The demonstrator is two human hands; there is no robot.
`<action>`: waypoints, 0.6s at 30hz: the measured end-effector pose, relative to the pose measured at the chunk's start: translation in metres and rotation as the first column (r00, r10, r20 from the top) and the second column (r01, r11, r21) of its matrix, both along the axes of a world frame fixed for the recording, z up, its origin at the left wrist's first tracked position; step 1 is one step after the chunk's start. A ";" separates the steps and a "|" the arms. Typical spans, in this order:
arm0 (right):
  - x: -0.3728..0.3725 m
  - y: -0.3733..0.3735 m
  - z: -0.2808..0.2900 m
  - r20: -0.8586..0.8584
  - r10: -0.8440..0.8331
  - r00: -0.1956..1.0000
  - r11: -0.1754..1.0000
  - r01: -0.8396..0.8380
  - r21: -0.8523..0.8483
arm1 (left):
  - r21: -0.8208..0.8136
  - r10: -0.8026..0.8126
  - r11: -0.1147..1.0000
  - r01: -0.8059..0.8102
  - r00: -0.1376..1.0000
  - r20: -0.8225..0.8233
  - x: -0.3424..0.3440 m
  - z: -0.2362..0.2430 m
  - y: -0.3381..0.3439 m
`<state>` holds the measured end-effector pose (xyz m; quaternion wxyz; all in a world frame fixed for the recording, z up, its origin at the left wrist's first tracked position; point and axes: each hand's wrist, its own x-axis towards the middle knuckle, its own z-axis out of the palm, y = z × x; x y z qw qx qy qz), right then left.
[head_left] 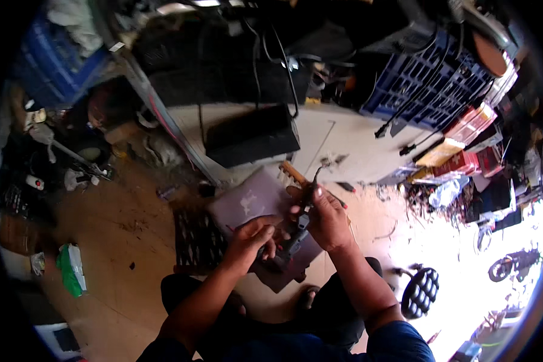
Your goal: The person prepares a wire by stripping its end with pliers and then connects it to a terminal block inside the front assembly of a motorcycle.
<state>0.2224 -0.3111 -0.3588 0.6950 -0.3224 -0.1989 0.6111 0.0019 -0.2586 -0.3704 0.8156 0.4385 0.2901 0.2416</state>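
Note:
Above my lap, my left hand (251, 242) is curled with fingers closed at the lower end of a dark grey part (297, 234). This part is narrow and blocky, blurred, and its kind is not clear. My right hand (329, 222) pinches its upper end between thumb and fingers. A thin dark piece (317, 175), like a cable or a curved tip, sticks up from that hand. Under both hands lies a mauve-grey flat panel (247, 199) with a pale mark on it. An orange-brown stick-like piece (292, 173) lies beyond my right hand.
A black box (253, 139) stands on the pale floor ahead, with cables above it. Blue crates (425, 78) and stacked cartons (458, 151) are at the right. A patterned dark mat (196, 238), a green-white packet (72, 269) and a black textured seat-like pad (421, 292) lie around me.

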 end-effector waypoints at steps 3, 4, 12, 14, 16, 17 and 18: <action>0.001 -0.019 0.006 -0.138 -0.100 0.985 0.984 0.078 -0.159 | -0.042 0.042 0.998 -0.045 0.996 -0.077 -0.002 -0.009 -0.014; 0.002 -0.030 0.006 -0.186 -0.096 0.978 0.970 0.051 -0.236 | -0.055 0.058 0.997 -0.063 0.994 -0.096 0.000 -0.007 -0.019; -0.006 -0.056 0.053 -0.165 -0.033 0.986 0.895 -0.045 -0.445 | -0.104 0.014 0.994 -0.044 0.963 -0.268 0.044 0.045 -0.011; -0.012 -0.070 0.082 -0.139 0.019 0.990 0.858 -0.088 -0.506 | -0.122 -0.028 0.992 -0.014 0.940 -0.341 0.059 0.074 -0.011; -0.004 -0.080 0.105 0.060 0.161 0.985 0.886 -0.117 -0.449 | -0.174 -0.070 0.985 -0.002 0.910 -0.408 0.069 0.106 -0.017; 0.000 -0.087 0.123 0.061 0.159 0.985 0.860 -0.108 -0.498 | -0.187 -0.077 0.982 -0.007 0.896 -0.438 0.070 0.126 -0.023; 0.004 -0.093 0.146 0.060 0.157 0.986 0.831 -0.098 -0.547 | -0.200 -0.087 0.980 -0.008 0.882 -0.463 0.072 0.148 -0.033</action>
